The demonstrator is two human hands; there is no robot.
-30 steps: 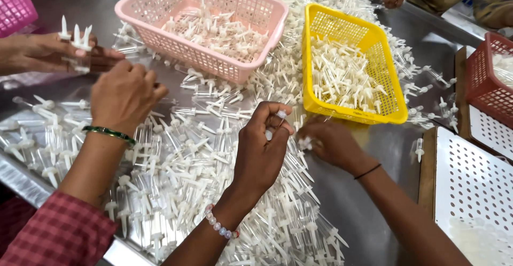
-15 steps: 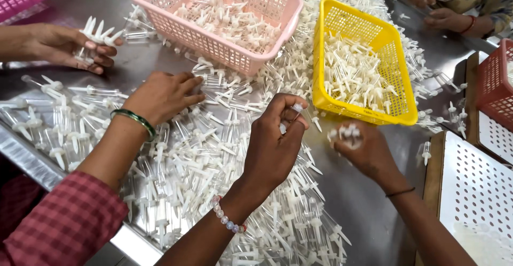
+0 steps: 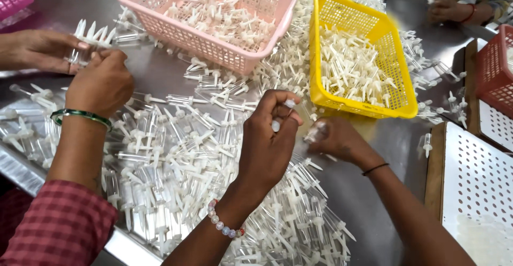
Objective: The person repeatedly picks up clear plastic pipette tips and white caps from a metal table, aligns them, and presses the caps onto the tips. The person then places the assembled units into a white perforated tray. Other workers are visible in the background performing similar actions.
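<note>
Your left hand (image 3: 267, 143) pinches a white tube (image 3: 276, 125), right hand (image 3: 339, 140) clamps several more, beside the yellow basket (image 3: 403, 92); bare table (image 3: 395, 148) at right.

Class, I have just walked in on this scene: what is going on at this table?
The person's left hand pinches a small white plastic piece, and the right hand holds more of them. A heap of clear tubes covers the metal table. Behind stand a pink basket and a yellow basket. A co-worker's hands work alongside.
</note>
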